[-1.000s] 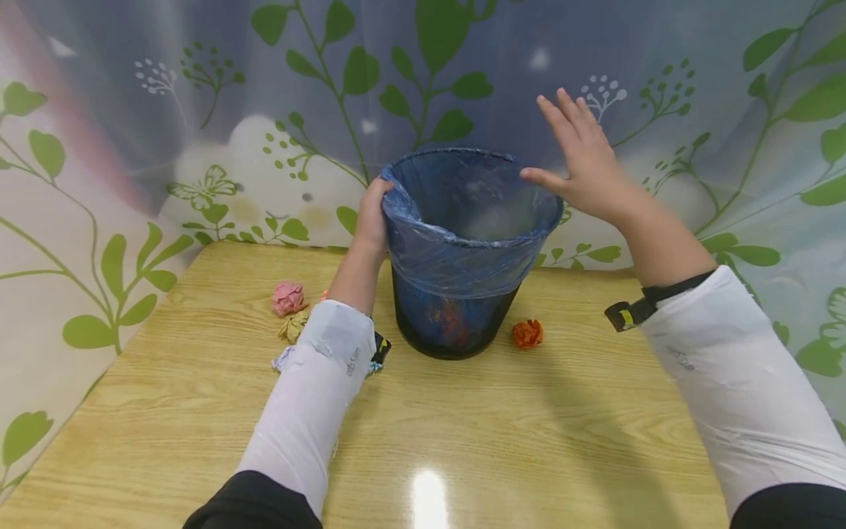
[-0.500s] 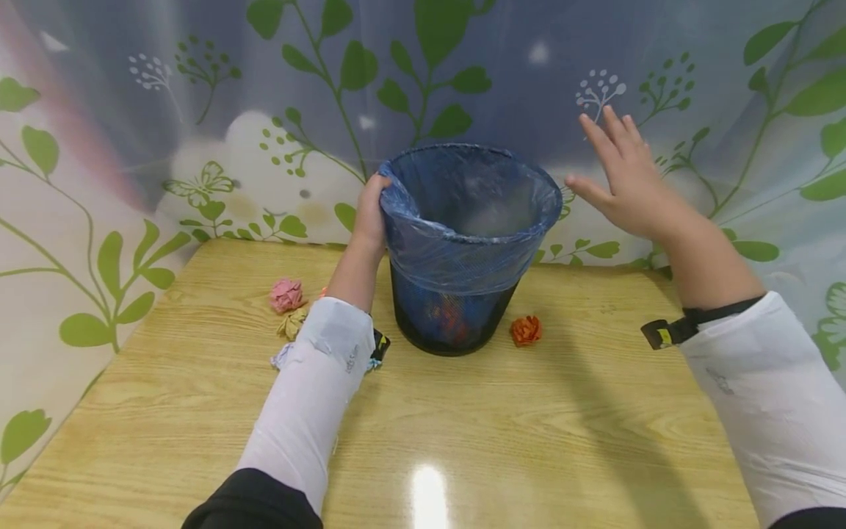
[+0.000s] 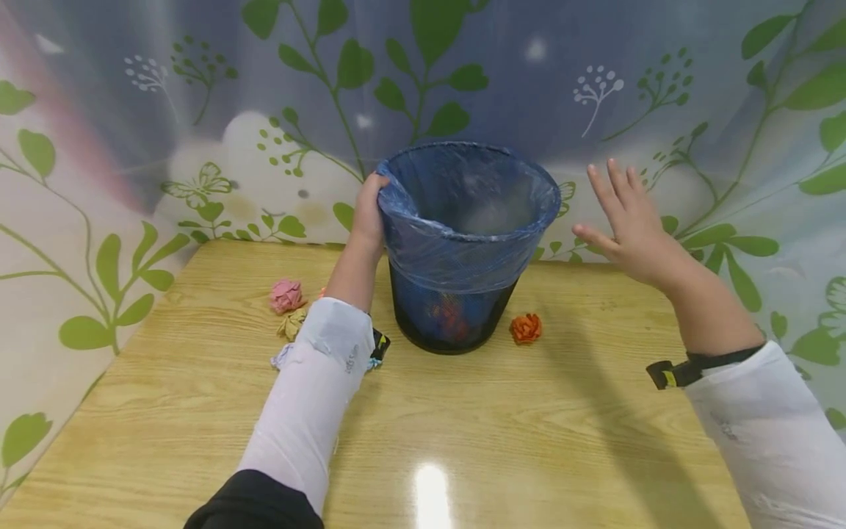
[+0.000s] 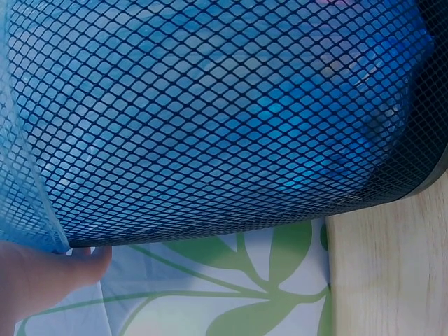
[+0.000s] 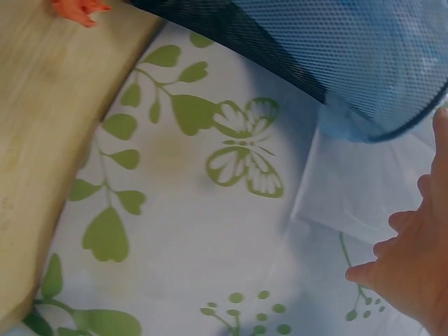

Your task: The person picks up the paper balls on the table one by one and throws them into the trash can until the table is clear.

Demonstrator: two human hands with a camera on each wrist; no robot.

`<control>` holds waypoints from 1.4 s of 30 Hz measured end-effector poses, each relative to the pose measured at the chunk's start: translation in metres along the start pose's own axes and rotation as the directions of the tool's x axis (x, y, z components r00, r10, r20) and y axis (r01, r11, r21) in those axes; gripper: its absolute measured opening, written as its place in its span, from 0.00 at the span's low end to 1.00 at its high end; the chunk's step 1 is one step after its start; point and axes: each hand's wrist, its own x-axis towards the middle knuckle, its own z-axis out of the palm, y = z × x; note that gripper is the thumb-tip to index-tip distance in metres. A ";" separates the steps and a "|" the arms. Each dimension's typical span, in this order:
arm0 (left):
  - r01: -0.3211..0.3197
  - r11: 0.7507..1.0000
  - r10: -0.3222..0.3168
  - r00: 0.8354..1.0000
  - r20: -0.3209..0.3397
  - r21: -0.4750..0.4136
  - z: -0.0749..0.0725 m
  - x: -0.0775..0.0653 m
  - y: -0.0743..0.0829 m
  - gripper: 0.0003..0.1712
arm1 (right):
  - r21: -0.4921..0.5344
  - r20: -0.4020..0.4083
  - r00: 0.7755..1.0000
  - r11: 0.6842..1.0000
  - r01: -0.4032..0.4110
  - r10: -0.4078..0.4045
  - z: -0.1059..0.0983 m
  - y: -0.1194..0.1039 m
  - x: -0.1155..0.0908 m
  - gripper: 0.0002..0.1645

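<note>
A black mesh wastebasket (image 3: 452,316) stands on the table, lined with a blue plastic bag (image 3: 463,261) folded over its rim. My left hand (image 3: 367,213) grips the rim and the bag at the left side; in the left wrist view part of this hand (image 4: 49,276) shows against the basket's edge. To the right of the basket, my right hand (image 3: 631,231) is raised with fingers spread, apart from it and holding nothing. An orange crumpled paper ball (image 3: 526,329) lies at the basket's right foot. Coloured contents, too blurred to name, show through the mesh.
Left of the basket lie a pink crumpled paper (image 3: 286,295), a yellow one (image 3: 292,322) and a lavender one (image 3: 282,357), the last partly behind the left forearm. A leaf-patterned curtain (image 3: 264,147) hangs behind the wooden table (image 3: 502,433).
My right hand has moved right, away from the basket's rim, and then lower, its fingers still spread. The left hand keeps its grip and the basket stays in place.
</note>
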 end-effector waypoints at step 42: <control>0.017 1.000 -0.017 1.000 0.023 -0.010 0.001 -0.002 0.003 0.13 | -0.027 0.269 0.962 0.998 0.060 -0.051 0.133 0.016 -0.035 0.49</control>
